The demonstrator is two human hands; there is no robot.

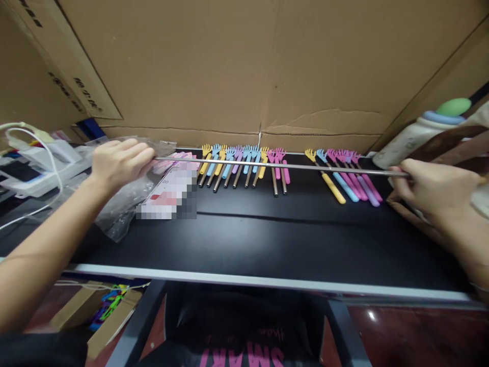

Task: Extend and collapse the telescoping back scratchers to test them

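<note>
A long thin telescopic metal rod (305, 167) stretches level across the view between my hands, above the table. My left hand (120, 163) is closed around its left end, and my right hand (428, 188) grips its right end. Both ends are hidden in the fingers. Behind the rod lies a row of back scratchers (229, 163) with small claw heads in yellow, blue, purple and pink, and bare metal shafts. Farther right, another group of back scratchers (349, 181) has coloured grips pointing toward me.
Clear plastic bags (122, 209) and a phone (168, 191), partly pixelated, lie at the left beside a white power strip (46, 165) with cables. A pale bottle (416, 135) leans at the right. Cardboard (237, 66) walls the back. Below sits a box of colourful items (110, 306).
</note>
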